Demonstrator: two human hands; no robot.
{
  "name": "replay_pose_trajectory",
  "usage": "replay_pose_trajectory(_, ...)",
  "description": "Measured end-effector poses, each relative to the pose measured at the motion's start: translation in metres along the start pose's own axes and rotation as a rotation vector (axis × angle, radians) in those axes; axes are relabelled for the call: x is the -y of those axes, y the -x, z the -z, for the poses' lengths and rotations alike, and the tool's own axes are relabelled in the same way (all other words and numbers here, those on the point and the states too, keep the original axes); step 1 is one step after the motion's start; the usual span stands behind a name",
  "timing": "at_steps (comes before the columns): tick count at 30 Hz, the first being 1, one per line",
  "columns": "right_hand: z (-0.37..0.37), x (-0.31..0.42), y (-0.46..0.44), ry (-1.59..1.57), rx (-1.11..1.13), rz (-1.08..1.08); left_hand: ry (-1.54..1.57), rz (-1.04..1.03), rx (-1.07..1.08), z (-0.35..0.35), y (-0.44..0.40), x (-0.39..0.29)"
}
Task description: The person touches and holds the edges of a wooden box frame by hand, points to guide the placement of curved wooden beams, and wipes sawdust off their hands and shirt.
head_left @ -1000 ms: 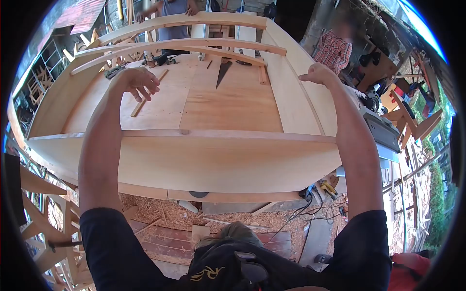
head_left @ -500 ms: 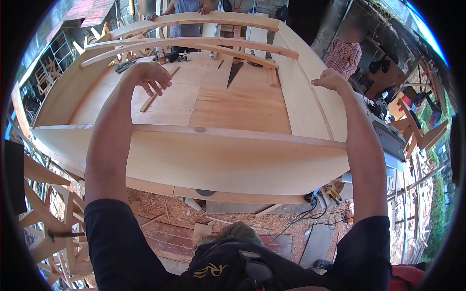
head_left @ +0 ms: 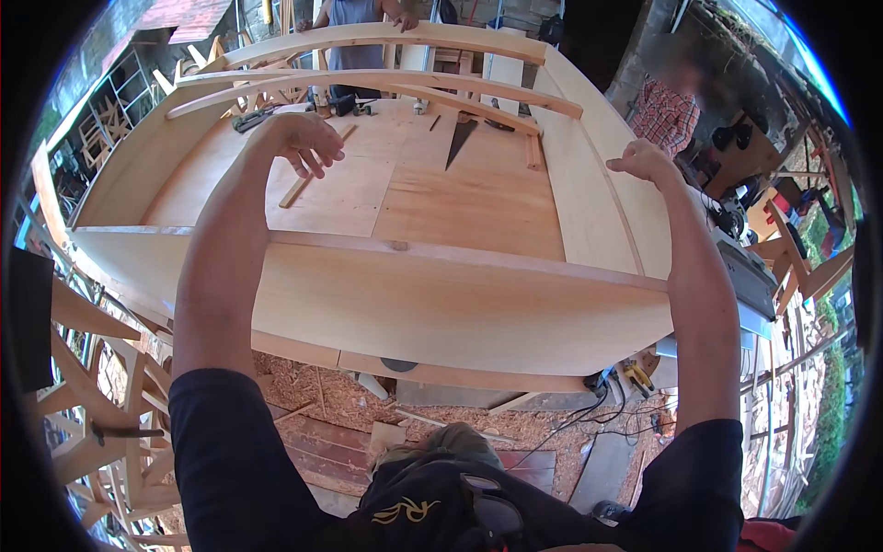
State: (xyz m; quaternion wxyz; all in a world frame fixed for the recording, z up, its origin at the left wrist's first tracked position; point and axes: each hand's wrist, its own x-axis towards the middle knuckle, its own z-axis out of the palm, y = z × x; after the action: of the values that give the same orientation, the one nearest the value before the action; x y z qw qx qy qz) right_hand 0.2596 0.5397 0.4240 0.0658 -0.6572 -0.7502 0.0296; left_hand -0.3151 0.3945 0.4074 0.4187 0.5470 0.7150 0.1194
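Observation:
My left hand (head_left: 311,145) is raised over the left part of a large wooden frame (head_left: 368,276), its fingers loosely bent and apart. It holds nothing. Below it, a thin wooden strip (head_left: 299,191) lies on the plywood panel (head_left: 469,212) inside the frame. My right hand (head_left: 644,162) hovers near the frame's right side board (head_left: 598,184), fingers curled in and thumb sticking out to the left. Nothing shows in it. A handsaw (head_left: 462,140) lies on the panel between my hands. Curved wooden beams (head_left: 368,78) span the frame's far part.
A person in a grey top (head_left: 357,35) stands at the far side, hands on the frame. Another person in a checked shirt (head_left: 664,115) is at the right. Power cables (head_left: 612,396) and wood shavings (head_left: 359,419) lie on the floor; wooden chair parts (head_left: 110,405) stack at left.
The whole view has shifted slightly, so the frame appears a little further right. Both hands stay raised in nearly the same pose; nothing has been picked up or put down.

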Motion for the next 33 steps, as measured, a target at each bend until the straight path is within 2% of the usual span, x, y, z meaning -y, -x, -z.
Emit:
replay_pose_trajectory(12, -0.002, 0.000, 0.004, 0.035, -0.071, 0.038, -0.014, 0.003, -0.007, -0.001, -0.002, -0.001)
replay_pose_trajectory(33, -0.001, -0.002, -0.001, 0.022, -0.011, 0.021, -0.016, 0.000, -0.014, -0.001, 0.000, -0.003)
